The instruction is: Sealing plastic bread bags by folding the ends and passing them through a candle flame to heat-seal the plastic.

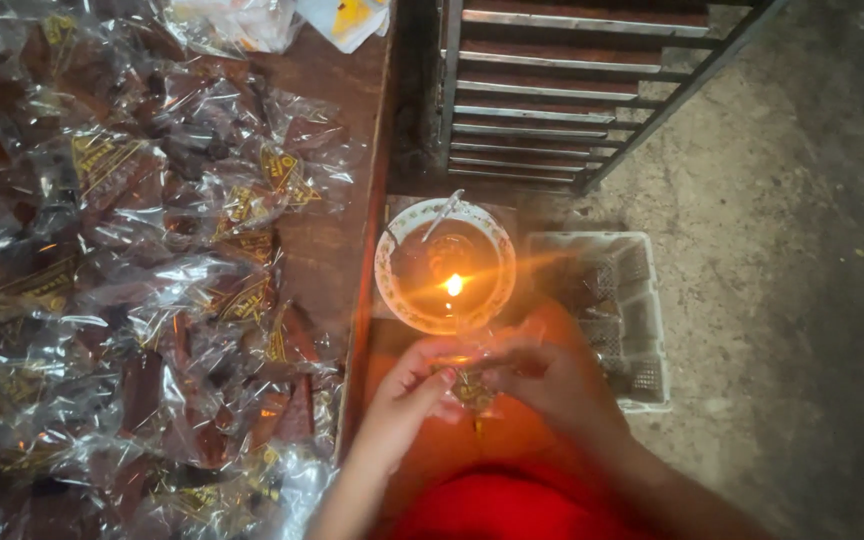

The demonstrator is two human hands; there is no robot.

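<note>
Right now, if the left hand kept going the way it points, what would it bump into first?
Probably the small packet it pinches with the right hand; past that, the bowl with the flame. Depth is unclear.

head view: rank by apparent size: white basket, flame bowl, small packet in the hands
1. White basket on the floor: largest, though partly hidden by the right hand.
2. Flame bowl: smaller in the picture, but it sits nearer the camera, so real order is unsure.
3. Small packet between both hands, left hand: clearly smallest.

Dim, grainy view; a small flame (454,285) casts orange glow, glare on plastic wrappers (152,300).
</note>
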